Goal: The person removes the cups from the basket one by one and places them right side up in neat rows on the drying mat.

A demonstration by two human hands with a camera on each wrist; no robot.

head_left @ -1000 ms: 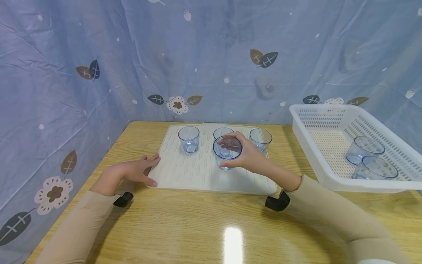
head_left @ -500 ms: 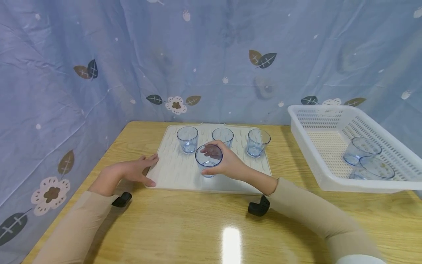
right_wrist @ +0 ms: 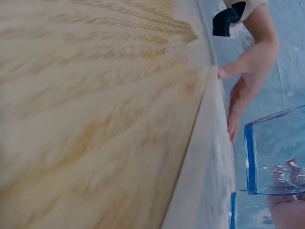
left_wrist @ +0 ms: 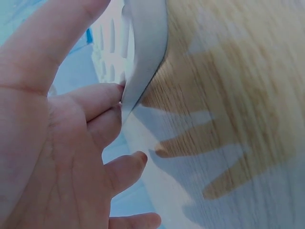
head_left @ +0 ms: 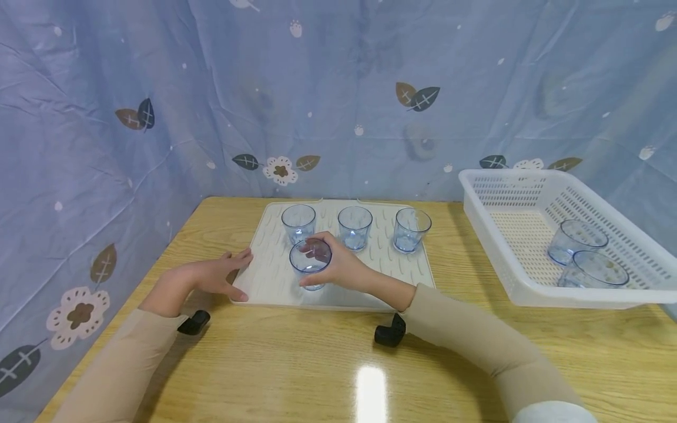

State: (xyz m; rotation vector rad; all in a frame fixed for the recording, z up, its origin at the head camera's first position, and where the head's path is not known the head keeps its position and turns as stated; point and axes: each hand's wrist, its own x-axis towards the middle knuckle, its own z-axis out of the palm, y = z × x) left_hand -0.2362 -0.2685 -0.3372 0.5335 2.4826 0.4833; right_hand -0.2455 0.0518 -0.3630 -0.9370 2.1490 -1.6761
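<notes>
In the head view, a clear blue-tinted drinking glass (head_left: 302, 268) is upright in my right hand (head_left: 346, 269), thumb on the near side and fingers on the far side. It is over the front left part of the white ridged mat (head_left: 270, 286); whether its base touches the mat I cannot tell. Behind it, three matching glasses form a row along the back: a left glass (head_left: 298, 221), a middle glass (head_left: 354, 228) and a right glass (head_left: 410, 230). My left hand (head_left: 214, 276) rests with spread fingers at the mat's left edge, fingertips touching it in the left wrist view.
At the right stands a white perforated plastic basket (head_left: 502, 258) with two more glasses (head_left: 576, 238) inside. A wooden table (head_left: 264, 364) lies under everything. Blue patterned cloth (head_left: 338, 88) hangs right behind the table and along its left side.
My right hand has carried the glass leftward and slightly nearer, from in front of the middle glass to in front of the left one. The left hand stays at the mat's edge.
</notes>
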